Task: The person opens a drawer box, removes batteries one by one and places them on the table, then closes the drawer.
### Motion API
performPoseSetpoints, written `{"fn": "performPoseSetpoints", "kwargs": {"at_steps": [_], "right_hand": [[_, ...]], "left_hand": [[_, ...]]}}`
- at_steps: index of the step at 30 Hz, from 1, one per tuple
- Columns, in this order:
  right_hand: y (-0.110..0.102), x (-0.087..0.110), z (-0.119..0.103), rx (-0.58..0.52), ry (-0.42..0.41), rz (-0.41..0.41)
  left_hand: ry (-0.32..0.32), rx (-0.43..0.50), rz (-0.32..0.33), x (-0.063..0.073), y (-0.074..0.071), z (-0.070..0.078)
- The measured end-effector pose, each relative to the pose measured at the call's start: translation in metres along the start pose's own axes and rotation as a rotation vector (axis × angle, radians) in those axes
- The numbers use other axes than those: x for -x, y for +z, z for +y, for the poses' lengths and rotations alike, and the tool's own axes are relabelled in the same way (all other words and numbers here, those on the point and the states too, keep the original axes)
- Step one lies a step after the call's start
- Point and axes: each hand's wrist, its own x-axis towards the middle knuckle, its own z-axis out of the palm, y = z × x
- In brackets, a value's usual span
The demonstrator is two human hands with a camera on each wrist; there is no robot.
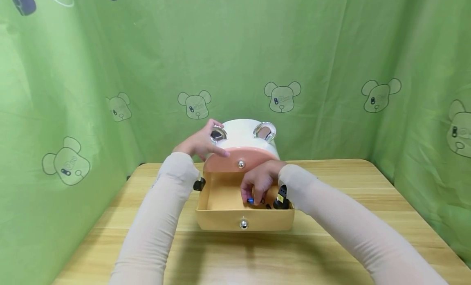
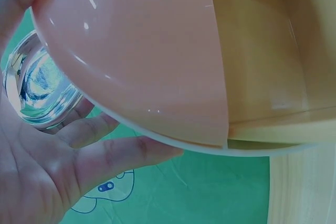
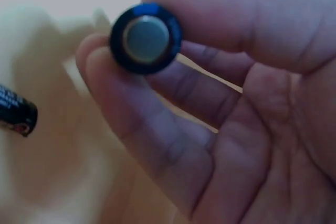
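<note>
In the right wrist view a dark battery with a blue patch and a round metal end points at the camera. Thumb and fingertips of my right hand pinch it, inside the pulled-out yellow lower drawer. A second, black battery lies beside it. My left hand spreads around a silver ear of the white drawer box. Its thumb lies at the edge of the pink upper front, and its straight fingers rest along the outer side.
A second silver ear stands on the box's right. The box is on a wooden table, with the lower drawer projecting forward. Green curtains with bear prints enclose the back and both sides. Silver knobs sit on both fronts.
</note>
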Motion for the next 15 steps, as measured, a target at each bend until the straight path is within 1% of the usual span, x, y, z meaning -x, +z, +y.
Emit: {"fn": "performPoseSetpoints", "kwargs": {"at_steps": [6, 12, 13, 15], "right_hand": [[-0.0007, 0.0045, -0.0003, 0.019, -0.005, 0.019], [0.0032, 0.006, 0.0012, -0.142, 0.054, 0.0], [0.0029, 0.0066, 0.001, -0.162, 0.064, 0.001], [0.0007, 0.0084, 0.0, -0.164, 0.067, 0.011]], "left_hand": [[0.008, -0.002, 0.0, -0.0006, 0.0009, 0.0028], [-0.022, 0.023, -0.012, 0.0011, 0.0037, 0.001], [-0.025, 0.027, -0.013, 0.0013, 0.0035, 0.0012], [-0.014, 0.019, -0.006, 0.0009, 0.0026, 0.0026]]}}
